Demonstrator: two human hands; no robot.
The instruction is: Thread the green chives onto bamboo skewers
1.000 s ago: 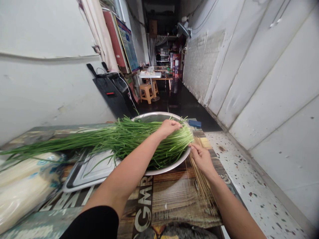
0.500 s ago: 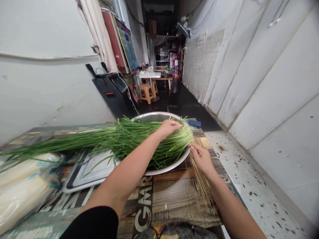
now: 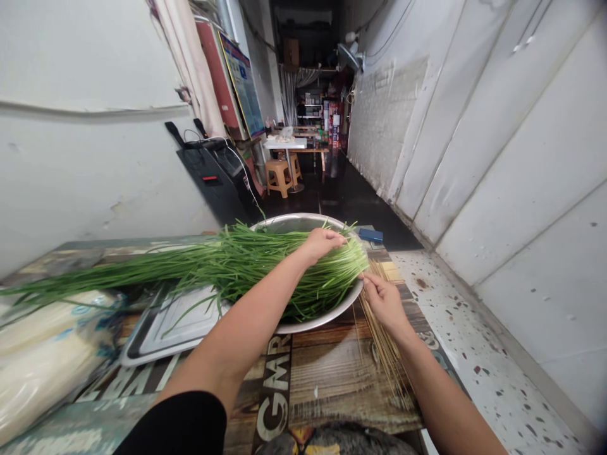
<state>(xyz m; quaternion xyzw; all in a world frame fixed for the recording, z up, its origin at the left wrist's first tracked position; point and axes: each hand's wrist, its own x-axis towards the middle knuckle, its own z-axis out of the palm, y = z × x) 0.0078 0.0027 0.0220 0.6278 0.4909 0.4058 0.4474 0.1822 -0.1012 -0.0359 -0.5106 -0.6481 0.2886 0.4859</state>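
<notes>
A large bunch of long green chives (image 3: 246,262) lies across a round metal bowl (image 3: 339,309), its pale stem ends pointing right. My left hand (image 3: 323,244) is over the far part of the stems, with thumb and fingers closed on chives near the pale ends. At the bowl's right rim, my right hand (image 3: 383,302) makes a pinch against the stem ends. What lies between its fingertips is too small to make out. Thin bamboo skewers (image 3: 386,357) are spread on the table beneath and beside that hand.
A white tray (image 3: 173,322) sits left of the bowl, under the chive leaves. Beside it is a plastic bag of pale contents (image 3: 52,354). A small blue box (image 3: 370,236) lies behind the bowl on the wood-patterned table (image 3: 327,379). Stools (image 3: 279,177) stand farther back.
</notes>
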